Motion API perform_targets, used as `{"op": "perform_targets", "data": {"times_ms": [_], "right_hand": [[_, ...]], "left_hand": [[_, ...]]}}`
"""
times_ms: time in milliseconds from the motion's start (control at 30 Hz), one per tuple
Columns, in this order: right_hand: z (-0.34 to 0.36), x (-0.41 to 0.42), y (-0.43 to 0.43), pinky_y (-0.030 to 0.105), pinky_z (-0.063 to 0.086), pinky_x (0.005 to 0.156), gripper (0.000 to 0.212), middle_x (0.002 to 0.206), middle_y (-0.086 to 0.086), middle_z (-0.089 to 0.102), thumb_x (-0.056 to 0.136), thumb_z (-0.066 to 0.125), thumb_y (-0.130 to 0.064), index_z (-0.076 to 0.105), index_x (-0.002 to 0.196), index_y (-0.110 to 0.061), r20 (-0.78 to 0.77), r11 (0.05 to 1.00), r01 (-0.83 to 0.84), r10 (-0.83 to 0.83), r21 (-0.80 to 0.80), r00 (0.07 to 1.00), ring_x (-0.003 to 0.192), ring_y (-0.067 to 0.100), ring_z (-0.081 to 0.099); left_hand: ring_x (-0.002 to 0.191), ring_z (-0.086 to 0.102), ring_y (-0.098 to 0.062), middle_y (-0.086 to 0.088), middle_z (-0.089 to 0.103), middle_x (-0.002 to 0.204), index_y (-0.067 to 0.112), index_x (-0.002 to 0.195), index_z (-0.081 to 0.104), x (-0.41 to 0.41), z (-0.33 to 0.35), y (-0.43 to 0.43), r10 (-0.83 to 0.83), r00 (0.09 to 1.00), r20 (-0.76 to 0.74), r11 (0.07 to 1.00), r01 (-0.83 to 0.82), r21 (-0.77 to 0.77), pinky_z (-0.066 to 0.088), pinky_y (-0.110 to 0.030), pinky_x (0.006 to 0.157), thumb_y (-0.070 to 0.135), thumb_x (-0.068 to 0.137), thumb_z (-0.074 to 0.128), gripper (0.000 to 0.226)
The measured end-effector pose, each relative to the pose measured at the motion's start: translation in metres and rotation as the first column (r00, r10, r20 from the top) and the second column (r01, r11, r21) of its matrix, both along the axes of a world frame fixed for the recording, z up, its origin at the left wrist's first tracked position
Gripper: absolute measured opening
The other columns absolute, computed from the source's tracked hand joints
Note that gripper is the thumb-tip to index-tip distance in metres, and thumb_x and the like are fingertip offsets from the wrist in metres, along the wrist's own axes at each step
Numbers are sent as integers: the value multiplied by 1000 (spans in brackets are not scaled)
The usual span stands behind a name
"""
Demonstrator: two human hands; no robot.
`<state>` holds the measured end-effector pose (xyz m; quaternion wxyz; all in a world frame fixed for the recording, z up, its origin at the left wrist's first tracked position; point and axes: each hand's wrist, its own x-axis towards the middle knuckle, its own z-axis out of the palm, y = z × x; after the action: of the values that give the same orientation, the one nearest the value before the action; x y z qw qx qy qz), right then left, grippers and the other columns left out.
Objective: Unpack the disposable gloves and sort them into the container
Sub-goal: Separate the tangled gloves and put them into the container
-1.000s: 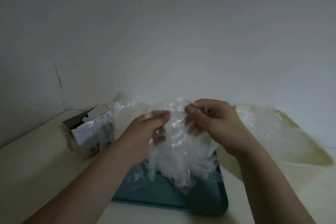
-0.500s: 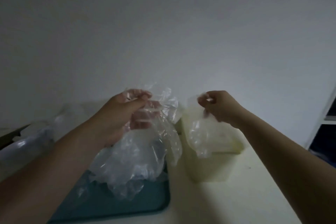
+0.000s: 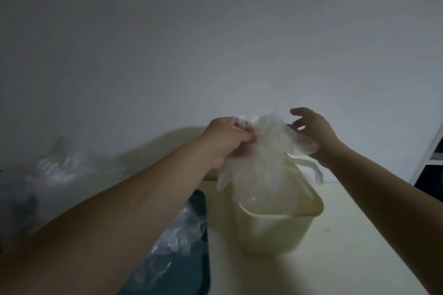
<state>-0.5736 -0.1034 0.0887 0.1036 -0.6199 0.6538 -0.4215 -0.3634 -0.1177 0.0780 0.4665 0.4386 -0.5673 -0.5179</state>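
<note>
Head view: my left hand (image 3: 229,142) grips clear gloves (image 3: 266,160) over the container (image 3: 263,217); my right hand (image 3: 315,132) spreads open beside them.

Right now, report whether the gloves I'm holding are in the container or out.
Partly in: the glove bunch hangs from the left hand, its lower end inside the cream container, the rest above the rim.
</note>
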Motion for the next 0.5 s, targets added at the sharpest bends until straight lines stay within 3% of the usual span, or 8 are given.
{"op": "perform_targets", "data": {"times_ms": [67,100,167,267,333,400,500], "right_hand": [[4,-14,6,28,50,83,40,117,0,63,100,58,-19,58,140,-20,101,991,113,-105,-76,989,102,23,65],[8,-14,13,27,49,84,38,118,-4,62,101,55,-21,59,139,-22,114,987,117,-104,-115,988,104,18,64],[10,-8,26,31,52,95,34,122,-6,66,101,57,-23,64,134,-23,59,994,-6,12,-113,998,109,13,64],[1,20,43,35,50,103,43,132,-5,63,100,62,-28,59,142,-25,-87,934,-264,292,242,953,118,13,59],[-14,37,41,38,47,108,61,146,0,56,99,59,-33,38,156,-31,-229,823,-259,417,505,880,128,21,57],[-28,51,31,39,36,117,71,164,3,37,102,52,-42,18,164,-31,-348,768,-174,464,617,815,146,27,43],[-49,64,12,40,29,121,68,169,3,27,104,44,-53,17,164,-31,-424,733,-110,502,671,754,150,29,35]], "left_hand": [[76,71,-25,-10,73,84,23,57,71,-13,-15,-15,33,995,98,999,-32,-16,57,-32,63,-9,80,78,40],[71,68,-25,-11,70,82,19,59,72,-17,-19,-19,55,988,143,998,-51,-30,54,-30,58,-11,78,76,36],[71,64,-22,-10,67,83,4,85,74,-28,-29,-25,73,973,218,997,-65,-43,52,-31,60,-12,76,75,17],[96,69,-25,-5,70,108,11,111,71,-40,-42,-34,112,939,324,992,-87,-89,60,-37,83,-1,77,80,37],[118,61,-20,-2,62,134,21,129,64,-38,-44,-35,187,924,334,976,-138,-166,55,-32,95,2,84,74,49],[126,52,-14,1,53,147,25,139,57,-26,-41,-31,236,929,284,961,-180,-210,47,-25,90,0,91,64,54],[130,51,-12,2,53,147,24,141,55,-3,-35,-17,296,925,239,936,-232,-264,42,-21,88,2,95,62,51]]}}
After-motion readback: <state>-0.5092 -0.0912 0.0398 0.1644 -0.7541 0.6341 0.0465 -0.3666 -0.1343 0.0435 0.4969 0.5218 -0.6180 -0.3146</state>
